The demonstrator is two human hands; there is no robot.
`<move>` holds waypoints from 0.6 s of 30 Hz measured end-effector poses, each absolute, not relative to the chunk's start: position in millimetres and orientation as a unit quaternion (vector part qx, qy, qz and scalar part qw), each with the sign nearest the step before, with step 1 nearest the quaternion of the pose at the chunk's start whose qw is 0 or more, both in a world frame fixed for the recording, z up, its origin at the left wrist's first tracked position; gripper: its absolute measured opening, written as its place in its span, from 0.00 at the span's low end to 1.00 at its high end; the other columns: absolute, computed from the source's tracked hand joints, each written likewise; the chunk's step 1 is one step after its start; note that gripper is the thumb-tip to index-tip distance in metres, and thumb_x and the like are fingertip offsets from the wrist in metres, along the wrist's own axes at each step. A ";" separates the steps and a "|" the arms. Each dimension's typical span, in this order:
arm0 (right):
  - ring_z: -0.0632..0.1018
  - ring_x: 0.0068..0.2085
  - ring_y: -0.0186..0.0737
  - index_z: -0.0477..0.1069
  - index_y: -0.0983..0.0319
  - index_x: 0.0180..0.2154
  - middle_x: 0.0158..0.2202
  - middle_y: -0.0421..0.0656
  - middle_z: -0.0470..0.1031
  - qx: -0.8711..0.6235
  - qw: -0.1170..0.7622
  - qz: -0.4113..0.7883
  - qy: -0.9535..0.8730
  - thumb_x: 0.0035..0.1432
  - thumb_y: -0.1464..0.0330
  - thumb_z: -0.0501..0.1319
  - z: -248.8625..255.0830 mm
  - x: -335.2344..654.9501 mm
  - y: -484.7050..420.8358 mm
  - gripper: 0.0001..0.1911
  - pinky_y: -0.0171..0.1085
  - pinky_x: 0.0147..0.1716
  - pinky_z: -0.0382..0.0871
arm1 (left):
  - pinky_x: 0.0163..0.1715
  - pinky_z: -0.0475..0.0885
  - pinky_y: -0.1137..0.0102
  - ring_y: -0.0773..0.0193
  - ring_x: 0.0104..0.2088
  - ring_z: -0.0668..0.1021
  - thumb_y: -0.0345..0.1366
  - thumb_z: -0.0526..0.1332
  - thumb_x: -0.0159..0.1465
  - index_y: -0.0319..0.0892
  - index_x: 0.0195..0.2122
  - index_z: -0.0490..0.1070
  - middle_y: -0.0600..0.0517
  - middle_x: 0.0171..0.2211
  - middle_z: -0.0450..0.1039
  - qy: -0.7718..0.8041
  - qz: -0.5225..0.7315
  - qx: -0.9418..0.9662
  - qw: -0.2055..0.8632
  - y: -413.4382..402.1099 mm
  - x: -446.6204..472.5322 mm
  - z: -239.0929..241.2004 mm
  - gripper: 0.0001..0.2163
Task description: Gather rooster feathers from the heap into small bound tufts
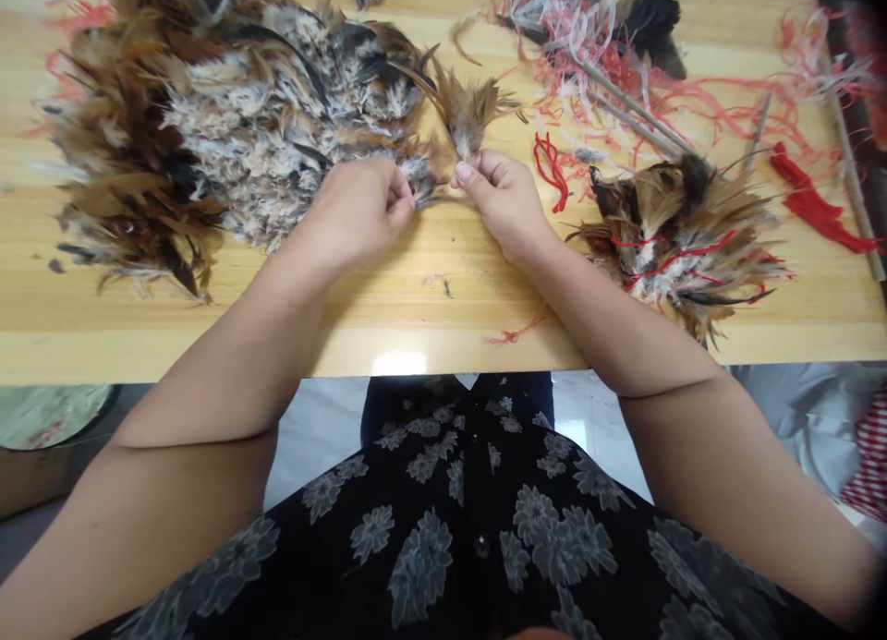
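My right hand [509,197] is closed in a pinch on the base of a small bunch of brown feathers [467,114], whose tips fan out away from me. My left hand [364,206] is closed at the right edge of a big pile of brown, black and whitish feathers [249,132]. Its fingertips meet beside some grey-brown feathers [424,180] there; whether they grip one is hard to tell. Right of my right forearm lies a group of feather bunches [665,243] with red ties around them.
A tangle of pink and white plastic strands [582,30] lies at the back right with thin sticks [630,109]. Red string [551,171] and a red strip bundle [818,201] rest on the wooden table [388,317]. A dark bar [859,95] stands at the right edge.
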State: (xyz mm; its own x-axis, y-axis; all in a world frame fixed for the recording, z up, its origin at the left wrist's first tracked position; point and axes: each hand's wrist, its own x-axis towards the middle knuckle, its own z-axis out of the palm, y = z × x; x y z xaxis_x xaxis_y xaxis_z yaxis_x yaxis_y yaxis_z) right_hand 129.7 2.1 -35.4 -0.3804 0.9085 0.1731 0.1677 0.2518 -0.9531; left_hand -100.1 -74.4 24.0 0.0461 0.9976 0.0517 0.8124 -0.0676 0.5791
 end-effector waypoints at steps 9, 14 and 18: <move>0.84 0.53 0.44 0.78 0.57 0.39 0.38 0.39 0.77 -0.415 0.412 0.494 -0.644 0.83 0.44 0.75 -27.2 129.0 -6.0 0.27 0.41 0.63 0.84 | 0.43 0.82 0.48 0.49 0.34 0.82 0.69 0.80 0.73 0.53 0.42 0.77 0.51 0.32 0.80 0.553 0.479 0.602 0.319 -61.5 -100.0 5.3 0.26; 0.85 0.51 0.43 0.80 0.58 0.40 0.42 0.41 0.84 -0.385 0.409 0.527 -0.638 0.81 0.42 0.77 -29.2 123.5 -12.2 0.28 0.43 0.62 0.85 | 0.49 0.85 0.50 0.44 0.49 0.91 0.64 0.82 0.73 0.55 0.43 0.78 0.51 0.34 0.84 0.529 0.503 0.553 0.402 -66.7 -81.2 8.2 0.23; 0.85 0.49 0.42 0.80 0.57 0.40 0.41 0.40 0.84 -0.374 0.407 0.534 -0.640 0.77 0.38 0.79 -32.9 119.3 -15.5 0.31 0.42 0.60 0.85 | 0.50 0.85 0.52 0.44 0.55 0.92 0.66 0.82 0.73 0.53 0.44 0.76 0.52 0.31 0.82 0.506 0.508 0.550 0.428 -69.5 -71.6 8.4 0.26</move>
